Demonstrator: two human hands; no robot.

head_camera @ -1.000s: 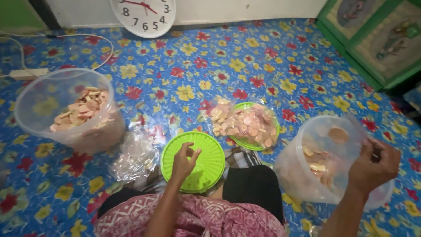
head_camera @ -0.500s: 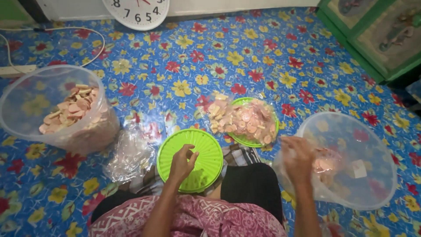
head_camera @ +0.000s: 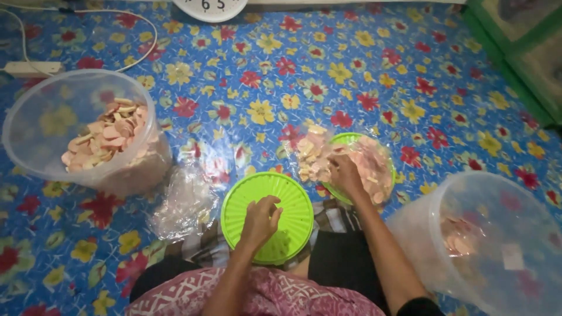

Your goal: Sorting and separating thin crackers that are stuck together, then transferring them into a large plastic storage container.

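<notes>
Pink crackers [head_camera: 357, 161] lie heaped on a green tray [head_camera: 350, 139] on the floral mat [head_camera: 351, 64]; right hand [head_camera: 345, 174] rests fingers-together among them. Left hand [head_camera: 260, 217], loosely curled, touches the empty green plate [head_camera: 234, 205].

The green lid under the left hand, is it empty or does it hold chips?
Empty. The green lid shows bare ribbed plastic around the left hand; no chips lie on it.

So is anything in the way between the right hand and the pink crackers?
Nothing visible is. The right hand already rests on the pink crackers piled in the green dish. The left hand rests on the green lid beside it.
</notes>
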